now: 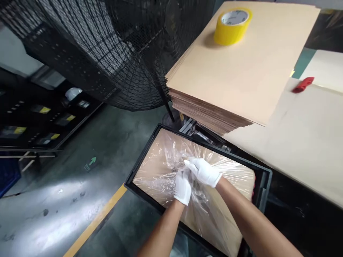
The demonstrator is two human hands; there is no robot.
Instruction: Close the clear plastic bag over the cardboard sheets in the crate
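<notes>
Both my hands wear white gloves and meet over a black crate (264, 178) on the floor. A clear plastic bag (160, 167) lines the crate over brown cardboard. My left hand (183, 187) is closed around the bunched mouth of the bag. My right hand (203, 172) grips the same gathered plastic just above it, the two gloves touching.
A tall stack of cardboard sheets (241, 78) lies on a table, with a yellow tape roll (232, 22) on top. A red object (302, 85) lies on the sheet at right. A big black fan (112, 50) stands at left. A yellow floor line (93, 225) runs past the crate.
</notes>
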